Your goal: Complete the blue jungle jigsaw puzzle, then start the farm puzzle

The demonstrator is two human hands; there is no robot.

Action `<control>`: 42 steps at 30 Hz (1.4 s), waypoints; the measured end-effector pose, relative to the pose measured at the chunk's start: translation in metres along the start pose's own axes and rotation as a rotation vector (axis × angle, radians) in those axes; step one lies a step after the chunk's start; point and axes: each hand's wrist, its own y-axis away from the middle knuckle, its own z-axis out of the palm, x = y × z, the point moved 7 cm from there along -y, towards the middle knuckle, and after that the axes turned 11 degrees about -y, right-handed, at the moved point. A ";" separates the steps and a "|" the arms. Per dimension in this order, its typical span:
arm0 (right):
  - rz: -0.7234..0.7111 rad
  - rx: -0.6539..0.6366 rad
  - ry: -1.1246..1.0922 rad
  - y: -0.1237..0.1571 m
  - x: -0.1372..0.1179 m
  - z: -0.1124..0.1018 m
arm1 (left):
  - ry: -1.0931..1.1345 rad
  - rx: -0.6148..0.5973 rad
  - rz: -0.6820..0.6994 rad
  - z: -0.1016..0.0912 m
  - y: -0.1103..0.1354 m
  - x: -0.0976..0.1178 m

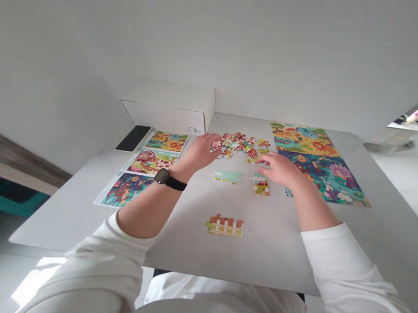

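A heap of loose jigsaw pieces [238, 141] lies at the back middle of the table. My left hand [202, 151] is at the heap's left edge, fingers stretched over the pieces; whether it touches any is unclear. At the heap's right side, my right hand [278, 169] has its fingers curved and apart, with no piece visible in them. Just below its fingertips lies a joined section with a red vehicle [261, 184]. A pale green-blue section [226, 176] sits in front of the heap. Nearer to me is a joined white fence section [226, 226].
A printed picture sheet [153, 162] and a dark phone [133, 138] lie on the left. Behind them stands a white box [167, 106] near the wall. Two assembled-looking colourful pictures [320, 162] cover the back right. A small blue piece [288, 192] shows beside my right forearm.
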 end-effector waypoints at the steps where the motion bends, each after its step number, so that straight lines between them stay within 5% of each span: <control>1: -0.006 0.028 -0.024 -0.004 -0.003 -0.004 | -0.014 -0.021 -0.007 0.004 -0.011 0.000; 9: -0.025 0.125 -0.196 -0.014 -0.010 -0.018 | -0.149 -0.228 0.137 0.078 -0.067 0.025; 14: 0.014 0.131 -0.182 -0.017 0.001 -0.006 | -0.222 -0.302 0.116 0.102 -0.085 0.020; 21: 0.045 0.076 -0.127 -0.022 0.005 0.018 | -0.209 -0.299 0.137 0.099 -0.092 0.023; 31: 0.022 0.080 -0.069 -0.021 0.003 0.026 | -0.237 -0.324 0.128 0.098 -0.101 0.020; 42: -0.080 0.120 -0.126 -0.021 -0.003 0.032 | 0.223 -0.098 0.107 0.074 -0.092 0.027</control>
